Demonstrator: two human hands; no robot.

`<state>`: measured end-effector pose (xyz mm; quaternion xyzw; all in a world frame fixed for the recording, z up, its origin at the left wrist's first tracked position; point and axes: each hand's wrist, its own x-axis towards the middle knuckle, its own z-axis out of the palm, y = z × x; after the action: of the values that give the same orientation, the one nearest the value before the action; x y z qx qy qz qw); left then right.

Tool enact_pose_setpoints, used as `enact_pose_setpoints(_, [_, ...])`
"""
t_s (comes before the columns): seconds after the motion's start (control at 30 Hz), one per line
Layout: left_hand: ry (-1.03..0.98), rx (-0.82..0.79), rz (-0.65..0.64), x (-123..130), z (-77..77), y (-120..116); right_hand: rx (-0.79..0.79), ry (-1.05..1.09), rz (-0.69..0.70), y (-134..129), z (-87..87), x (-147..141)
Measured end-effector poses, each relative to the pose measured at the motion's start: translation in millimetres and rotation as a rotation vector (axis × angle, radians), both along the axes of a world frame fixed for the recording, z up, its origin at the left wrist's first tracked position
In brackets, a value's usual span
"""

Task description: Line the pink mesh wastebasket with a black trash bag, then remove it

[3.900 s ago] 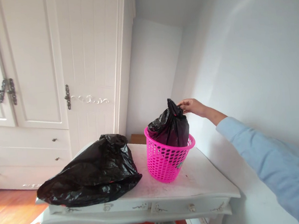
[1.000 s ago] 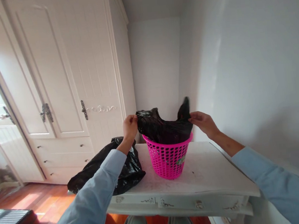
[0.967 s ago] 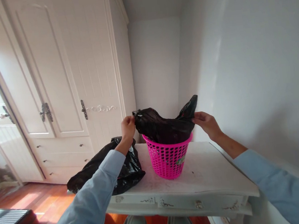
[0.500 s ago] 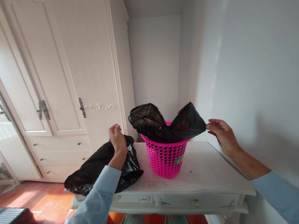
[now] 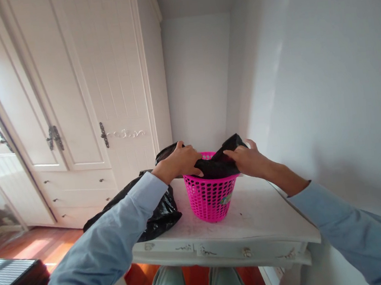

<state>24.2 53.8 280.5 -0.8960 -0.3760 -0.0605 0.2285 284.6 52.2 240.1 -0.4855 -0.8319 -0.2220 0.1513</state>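
A pink perforated basket [image 5: 212, 199] stands upright on the white table [image 5: 262, 212]. A black plastic bag [image 5: 217, 168] lies in its mouth and over the near rim, with parts sticking up on both sides. My left hand [image 5: 180, 160] grips the bag at the left side of the rim, thumb and fingers around the plastic. On the right side of the rim, my right hand [image 5: 246, 158] pinches the bag's edge. A second black bag [image 5: 164, 215] lies on the table left of the basket, partly hidden by my left arm.
White wardrobe doors [image 5: 115, 78] rise behind at the left, and a pale wall [image 5: 323, 78] runs along the right. A dark box with a ribbed top [image 5: 9, 275] sits at the lower left. My knees are under the table.
My left hand has moved right and up from above the loose bag to the bag on the basket. My right hand has moved left to the rim. The bag's raised sides are lower.
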Motion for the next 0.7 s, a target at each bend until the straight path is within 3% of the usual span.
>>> enact_pose_setpoints(0.13, [-0.108,0.123,-0.074,-21,-15.6,-33,0.011,-0.064,-0.042,-7,-5.1,15])
enact_pose_setpoints(0.2, [-0.208,0.126,-0.098,-29,-32.8,-57,0.037,0.032,-0.008,-17,-13.4,24])
enact_pose_setpoints(0.37, [-0.324,0.026,0.01,-30,-87.1,-99,0.15,0.227,-0.01,-47,-40.8,40])
enact_pose_setpoints(0.53, [-0.454,-0.03,0.071,-27,-137.1,-99,0.238,0.229,0.003,-59,-72.1,49])
enact_pose_setpoints(0.7, [-0.436,-0.181,0.277,-31,-177.8,-78,0.165,0.264,-0.072,-34,-126.4,70])
